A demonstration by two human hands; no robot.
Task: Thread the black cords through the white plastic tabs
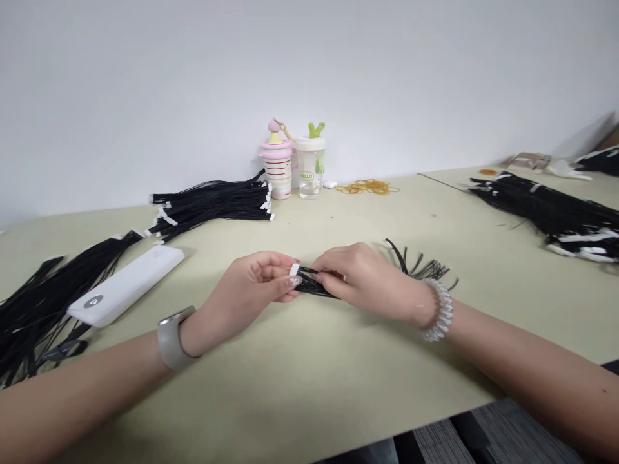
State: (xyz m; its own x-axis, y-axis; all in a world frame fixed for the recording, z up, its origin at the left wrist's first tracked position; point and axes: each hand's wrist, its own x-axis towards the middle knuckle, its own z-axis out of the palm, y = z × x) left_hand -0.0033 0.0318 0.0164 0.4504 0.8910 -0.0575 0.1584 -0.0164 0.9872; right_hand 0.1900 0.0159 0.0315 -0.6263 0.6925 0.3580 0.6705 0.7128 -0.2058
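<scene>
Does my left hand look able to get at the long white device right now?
Probably yes, once it lets go: the left hand is holding the white connector on the black wires. Nothing appears to cover the white device, which lies left of that hand.

Open between the forearms (111,386), crowded along both sides of the desk (271,399).
Free to pass from near edge (377,437) up to left grip (256,283) and right grip (360,280), and behind them short of the rubber bands (371,186). Blocked at centre by a black wire bundle (314,285) splayed behind the right wrist (420,308), at left by a white device (128,285) and black cables (48,290), at right by more cables (541,200), at back by two cups (278,171) and the wall (309,71).
</scene>
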